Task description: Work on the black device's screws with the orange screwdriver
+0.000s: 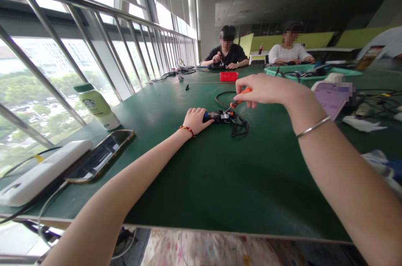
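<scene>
My left hand (195, 120) is wrapped round the blue end of a dark cylindrical device (216, 116) lying on the table. Metal and black inner parts with wires show at the device's right end. A black cord (241, 134) curls beside that end and loops behind it. From above on the right, my right hand (266, 88) grips an orange-and-black screwdriver (235, 103) by its handle. The screwdriver slants down to the left, its shaft reaching the device's exposed parts. Whether the tip sits in a screw is too small to tell.
On the green table (201, 182) stand a green-capped bottle (96, 107), a phone (102, 157) and a white power strip (47, 172) at left. Further back are a red basket (228, 76) and a teal tray (342, 73). A purple-screened phone (331, 98) leans at right. Two people sit opposite.
</scene>
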Tool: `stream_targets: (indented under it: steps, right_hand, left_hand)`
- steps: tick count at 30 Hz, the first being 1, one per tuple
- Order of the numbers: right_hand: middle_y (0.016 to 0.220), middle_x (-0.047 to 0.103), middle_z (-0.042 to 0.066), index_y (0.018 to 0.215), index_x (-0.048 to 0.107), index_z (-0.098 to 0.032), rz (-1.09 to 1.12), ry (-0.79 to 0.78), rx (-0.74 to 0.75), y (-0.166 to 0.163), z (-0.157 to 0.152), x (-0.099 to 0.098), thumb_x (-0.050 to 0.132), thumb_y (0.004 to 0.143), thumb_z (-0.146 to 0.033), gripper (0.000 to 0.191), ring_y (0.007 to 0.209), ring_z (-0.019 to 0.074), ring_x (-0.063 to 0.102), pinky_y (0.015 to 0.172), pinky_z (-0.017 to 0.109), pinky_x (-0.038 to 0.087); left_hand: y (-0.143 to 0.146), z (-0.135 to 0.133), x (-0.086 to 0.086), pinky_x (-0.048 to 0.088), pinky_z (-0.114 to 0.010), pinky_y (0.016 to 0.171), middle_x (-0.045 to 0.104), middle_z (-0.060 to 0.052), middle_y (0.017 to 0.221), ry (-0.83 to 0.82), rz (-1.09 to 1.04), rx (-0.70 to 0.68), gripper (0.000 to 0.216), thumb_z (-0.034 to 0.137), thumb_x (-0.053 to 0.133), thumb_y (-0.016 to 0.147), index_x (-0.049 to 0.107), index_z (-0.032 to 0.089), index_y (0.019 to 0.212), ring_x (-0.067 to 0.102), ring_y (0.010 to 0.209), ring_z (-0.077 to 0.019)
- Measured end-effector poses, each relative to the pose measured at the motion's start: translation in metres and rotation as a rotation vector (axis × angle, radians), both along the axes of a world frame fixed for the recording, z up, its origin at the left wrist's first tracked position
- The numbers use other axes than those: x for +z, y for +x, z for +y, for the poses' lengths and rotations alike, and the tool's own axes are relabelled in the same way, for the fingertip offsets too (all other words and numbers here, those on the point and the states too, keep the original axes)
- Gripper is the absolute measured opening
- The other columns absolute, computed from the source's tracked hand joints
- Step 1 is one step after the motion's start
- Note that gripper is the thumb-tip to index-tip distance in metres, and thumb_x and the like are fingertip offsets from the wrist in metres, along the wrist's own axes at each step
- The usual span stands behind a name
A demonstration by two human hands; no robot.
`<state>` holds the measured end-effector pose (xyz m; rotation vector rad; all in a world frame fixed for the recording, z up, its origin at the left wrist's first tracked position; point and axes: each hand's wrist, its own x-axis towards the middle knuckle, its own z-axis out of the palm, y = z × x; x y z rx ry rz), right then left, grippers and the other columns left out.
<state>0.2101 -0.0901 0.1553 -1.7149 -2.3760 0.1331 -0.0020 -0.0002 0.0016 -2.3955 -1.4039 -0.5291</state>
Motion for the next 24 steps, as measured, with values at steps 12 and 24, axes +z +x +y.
stream_targets:
  steps: [12,24]
  right_hand:
    - [0.076,0.068,0.004,0.095,0.063,-0.021,-0.032,0.071,0.044,0.001,0.004,-0.001,0.059,0.076,-0.034,0.024,0.069,0.0194,0.062,0.061,0.03,0.042]
    - [0.055,0.06,0.003,0.087,0.06,-0.021,0.072,0.072,0.015,-0.012,0.002,-0.008,0.04,0.084,-0.058,0.043,0.054,0.0169,0.057,0.056,0.03,0.039]
  left_hand:
    - [0.0,0.0,0.0,0.036,-0.038,0.09,0.062,-0.009,0.101,0.003,-0.003,0.005,0.047,0.057,0.045,0.083,0.057,0.017,0.106,0.054,0.096,-0.0261]
    - [0.003,-0.002,0.001,0.036,-0.039,0.09,0.062,-0.009,0.1,-0.002,-0.007,0.003,0.047,0.056,0.044,0.084,0.056,0.017,0.106,0.054,0.096,-0.026]
